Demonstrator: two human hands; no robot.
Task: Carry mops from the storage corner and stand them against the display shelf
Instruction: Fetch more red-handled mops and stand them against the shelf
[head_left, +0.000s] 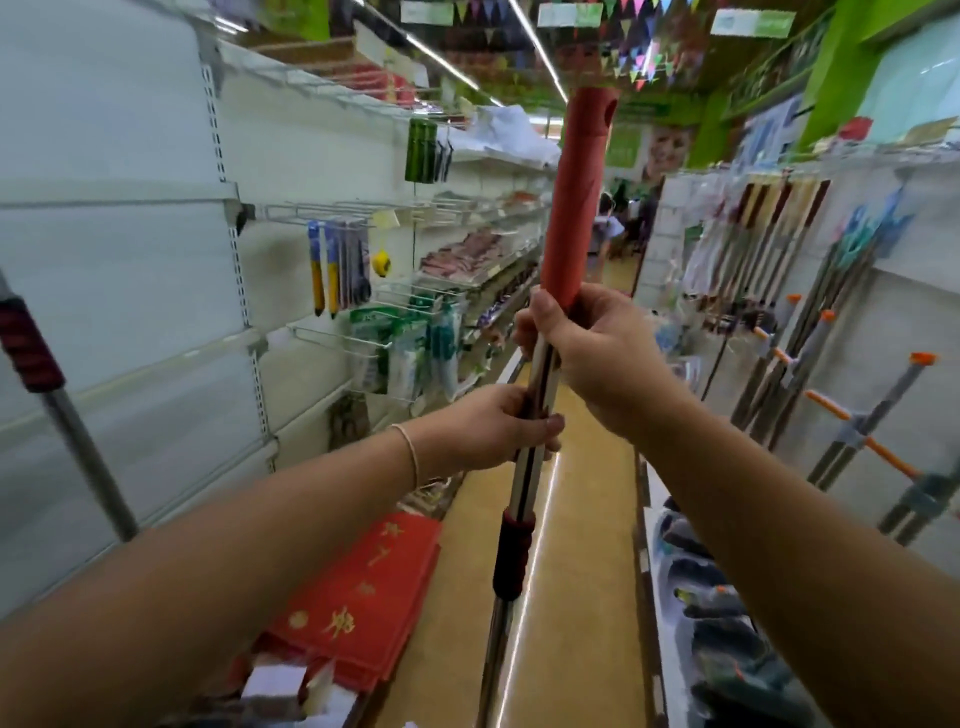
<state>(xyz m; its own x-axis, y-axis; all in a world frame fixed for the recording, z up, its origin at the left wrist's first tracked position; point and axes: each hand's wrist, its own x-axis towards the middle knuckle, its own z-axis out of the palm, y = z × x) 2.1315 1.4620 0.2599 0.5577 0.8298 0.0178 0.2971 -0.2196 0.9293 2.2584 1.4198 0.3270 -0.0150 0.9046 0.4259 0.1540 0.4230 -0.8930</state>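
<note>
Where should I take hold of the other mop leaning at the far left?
Grip the bare metal shaft just below its dark red ribbed sleeve, coming from the aisle side. The pole leans against the white shelf, so only that side is open.

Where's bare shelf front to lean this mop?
Free: the white left shelving, between the leaning pole and the hanging tools. Crowded: the right shelf, lined with mops. Both hands hold the mop handle.

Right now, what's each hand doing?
Left hand: gripping the mop pole.
Right hand: gripping the same pole, higher up.
</note>
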